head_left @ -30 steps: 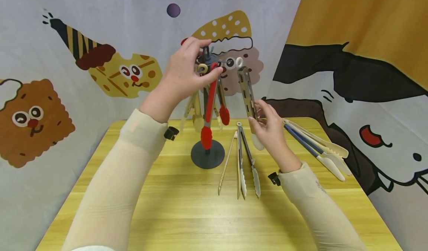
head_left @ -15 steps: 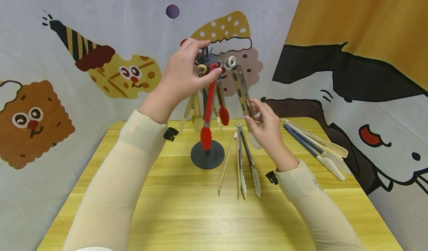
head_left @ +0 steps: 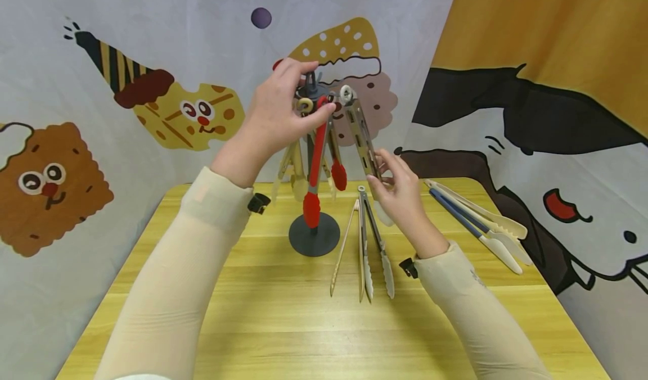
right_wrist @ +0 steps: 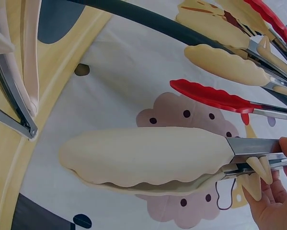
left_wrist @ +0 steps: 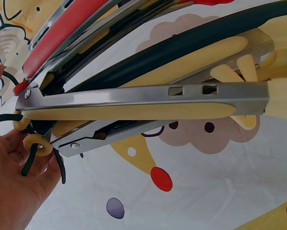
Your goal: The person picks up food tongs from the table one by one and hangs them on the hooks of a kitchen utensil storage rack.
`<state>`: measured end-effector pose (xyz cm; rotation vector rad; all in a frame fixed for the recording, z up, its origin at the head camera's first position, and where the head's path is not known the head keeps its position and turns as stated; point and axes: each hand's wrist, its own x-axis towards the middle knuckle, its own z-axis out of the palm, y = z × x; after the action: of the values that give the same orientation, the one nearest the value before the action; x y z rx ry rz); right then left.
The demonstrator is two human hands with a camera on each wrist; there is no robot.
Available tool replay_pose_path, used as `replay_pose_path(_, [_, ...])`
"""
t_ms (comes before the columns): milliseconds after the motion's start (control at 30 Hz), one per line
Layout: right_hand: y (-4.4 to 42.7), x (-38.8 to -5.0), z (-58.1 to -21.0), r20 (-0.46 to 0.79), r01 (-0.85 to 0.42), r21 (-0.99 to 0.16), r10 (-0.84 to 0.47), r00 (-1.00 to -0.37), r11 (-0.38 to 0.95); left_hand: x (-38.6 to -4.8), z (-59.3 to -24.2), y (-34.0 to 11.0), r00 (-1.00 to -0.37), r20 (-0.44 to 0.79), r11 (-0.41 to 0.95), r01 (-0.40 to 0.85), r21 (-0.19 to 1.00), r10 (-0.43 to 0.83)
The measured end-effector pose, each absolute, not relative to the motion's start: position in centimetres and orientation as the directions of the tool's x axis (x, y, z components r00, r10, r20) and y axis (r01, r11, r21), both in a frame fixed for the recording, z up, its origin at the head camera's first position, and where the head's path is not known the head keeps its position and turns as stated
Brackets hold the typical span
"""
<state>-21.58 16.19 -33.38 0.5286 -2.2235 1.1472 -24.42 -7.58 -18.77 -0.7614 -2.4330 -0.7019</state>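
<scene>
My left hand (head_left: 275,102) grips the top of a dark utensil rack (head_left: 314,236), a round-based stand with hooks. On it hang red-tipped tongs (head_left: 319,144) and several cream-tipped tongs (left_wrist: 133,111), their pull rings over the hooks. Between thumb and fingers, my right hand (head_left: 402,186) pinches steel tongs (head_left: 358,132) with cream scalloped heads, tilted, heads down. Their white ring (head_left: 346,93) is up by the hooks at the rack's right side; whether it is over a hook I cannot tell. In the right wrist view, the heads of these tongs (right_wrist: 148,155) are nearly together.
Several tongs (head_left: 364,239) lie on the wooden table (head_left: 283,324) just right of the rack base. Further right, near the edge, lie more tongs (head_left: 478,228) with blue and cream handles. A cartoon-printed cloth (head_left: 212,26) hangs behind the table.
My right hand has moved left with the tongs, bringing their ring from apart from the rack to beside its hooks. My left hand has stayed on the rack's top.
</scene>
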Motion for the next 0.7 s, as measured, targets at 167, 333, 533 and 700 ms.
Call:
replay_pose_path(167, [15.98,-21.74,-33.41,0.644,-0.581,-0.611,-0.089,-0.76,0.538,-24.42,-18.77,-7.57,-0.717,0.589,0.709,0.63,0.318,0.373])
replay_pose_path(333, [15.87,-21.85,-33.45,0.641,-0.585,-0.617,-0.095,-0.762,0.527,-24.42,-18.74,-7.57,-0.712,0.593,0.705,0.635,0.316,0.375])
replay_pose_path(533, [15.65,-21.93,-33.36,0.648,-0.597,-0.611,-0.106,-0.755,0.519,-24.39,-18.72,-7.61,-0.716,0.59,0.703,0.633,0.324,0.372])
replay_pose_path(700, [15.51,-22.07,-33.29,0.644,-0.594,-0.617,-0.104,-0.758,0.516,-24.41,-18.77,-7.61,-0.715,0.591,0.702,0.634,0.323,0.374])
